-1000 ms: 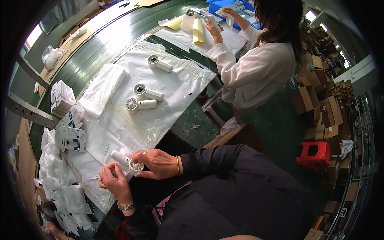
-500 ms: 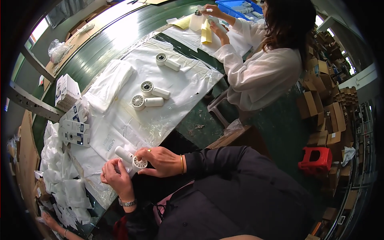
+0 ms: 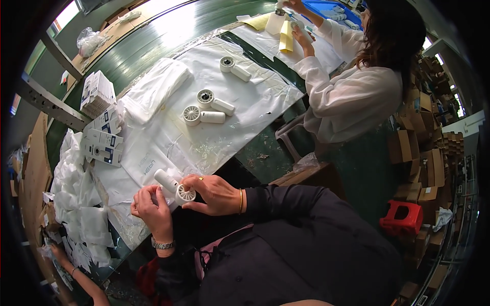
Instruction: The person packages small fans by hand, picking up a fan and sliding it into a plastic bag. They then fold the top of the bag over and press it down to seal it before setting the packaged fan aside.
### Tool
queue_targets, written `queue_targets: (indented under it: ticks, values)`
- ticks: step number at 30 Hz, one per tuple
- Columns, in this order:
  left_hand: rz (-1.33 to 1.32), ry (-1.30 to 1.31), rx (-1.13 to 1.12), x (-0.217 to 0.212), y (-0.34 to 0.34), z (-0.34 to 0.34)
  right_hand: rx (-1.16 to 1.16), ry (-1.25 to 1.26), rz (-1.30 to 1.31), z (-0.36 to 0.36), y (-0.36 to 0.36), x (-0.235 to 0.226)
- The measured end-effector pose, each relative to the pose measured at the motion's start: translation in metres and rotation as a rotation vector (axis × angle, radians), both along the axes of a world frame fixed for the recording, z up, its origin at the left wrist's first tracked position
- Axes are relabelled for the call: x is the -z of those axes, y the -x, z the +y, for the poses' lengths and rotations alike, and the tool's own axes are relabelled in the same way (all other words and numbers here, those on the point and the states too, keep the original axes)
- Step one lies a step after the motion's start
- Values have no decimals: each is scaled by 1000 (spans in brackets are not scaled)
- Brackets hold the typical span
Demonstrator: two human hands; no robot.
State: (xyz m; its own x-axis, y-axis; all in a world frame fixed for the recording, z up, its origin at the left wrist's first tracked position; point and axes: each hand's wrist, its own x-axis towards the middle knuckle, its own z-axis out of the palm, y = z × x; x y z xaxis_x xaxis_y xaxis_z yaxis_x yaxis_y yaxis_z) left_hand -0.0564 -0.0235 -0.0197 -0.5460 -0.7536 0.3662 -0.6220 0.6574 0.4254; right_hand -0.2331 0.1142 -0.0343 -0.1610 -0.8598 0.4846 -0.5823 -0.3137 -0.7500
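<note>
My right hand (image 3: 217,195) grips a white handheld fan (image 3: 166,178) by its round, slatted head, with the thumb below and the index finger above. The fan's handle points up and to the left, away from me. Just left of the head, my left hand (image 3: 154,213) has its fingers curled and pressed together. A pale, see-through bit shows by its fingertips, too small to name. Farther up the table lie more handheld fans: one with its slatted side up (image 3: 192,116), and two with dark centres, one beside it (image 3: 222,106) and one farther off (image 3: 240,72).
White sheeting (image 3: 158,137) covers the table. On the left are stacked white boxes (image 3: 98,92), printed cartons (image 3: 104,145) and heaped white bags (image 3: 71,178). A co-worker (image 3: 352,97) handles a bottle-like piece at the far right. Another person's arm (image 3: 76,275) reaches in lower left. A red stool (image 3: 401,218) stands right.
The whole view has shifted, so the table appears farther right. My hands keep nearly the same hold around the fan. The co-worker's upper hand has moved slightly.
</note>
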Motion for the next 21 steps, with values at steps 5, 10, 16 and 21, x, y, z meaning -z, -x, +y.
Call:
queue_targets:
  ticks: [5, 10, 16, 21]
  values:
    - [10, -6, -4, -2, -2, 0, 2, 13, 11, -2, 0, -1]
    - [23, -7, 5, 1, -1, 0, 2, 20, 7, -1, 0, -1]
    - [15, -10, 9, 0, -1, -1, 5, 8, 4, 0, 0, -3]
    - [25, -2, 3, 0, -2, 0, 2, -5, -2, 0, -1, -2]
